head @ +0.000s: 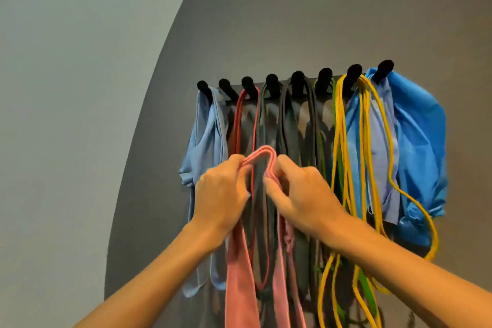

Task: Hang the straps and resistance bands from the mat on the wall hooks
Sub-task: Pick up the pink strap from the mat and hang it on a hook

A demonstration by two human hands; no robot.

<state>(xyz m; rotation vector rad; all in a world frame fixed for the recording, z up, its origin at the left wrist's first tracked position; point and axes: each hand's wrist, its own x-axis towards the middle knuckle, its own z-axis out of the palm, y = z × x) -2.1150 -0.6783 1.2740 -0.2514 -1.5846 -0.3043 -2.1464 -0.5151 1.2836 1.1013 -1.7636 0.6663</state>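
Pink strap in both hands

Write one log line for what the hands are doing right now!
left hand: grips pink strap | right hand: grips pink strap | strap: folded, not yet on hooks

You held a pink strap; black hooks carried yellow bands, a red band and bright blue fabric (all plain, unpatterned).

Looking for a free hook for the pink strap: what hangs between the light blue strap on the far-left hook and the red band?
In the head view, one black hook sits between the light blue strap and the red band; nothing appears to hang from it.
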